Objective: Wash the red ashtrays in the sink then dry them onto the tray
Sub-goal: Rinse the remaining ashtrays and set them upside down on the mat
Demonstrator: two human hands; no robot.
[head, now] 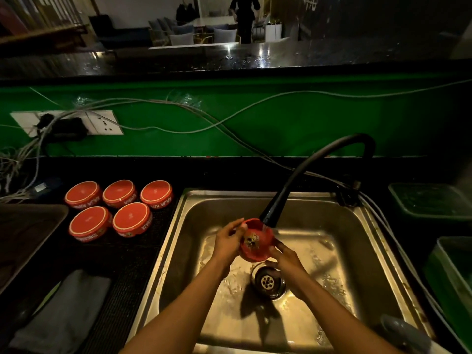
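Note:
Over the steel sink (194, 251) I hold a red ashtray (256, 242) tilted under the black faucet spout (270, 215), water running into it. Dirt shows inside the bowl. My left hand (228, 240) grips its left rim, thumb on the edge. From below on the right, my right hand (287, 260) holds it, fingers curled under the bowl. Several more red ashtrays (120, 210) sit upside down on the dark counter to the left of the sink. A dark tray (23, 233) lies at the far left edge.
A grey cloth (66, 310) lies on the counter at the lower left. The drain (268, 282) is below my hands. Green bins (431, 203) stand to the right of the sink. Cables and a wall socket (102, 122) run along the green backsplash.

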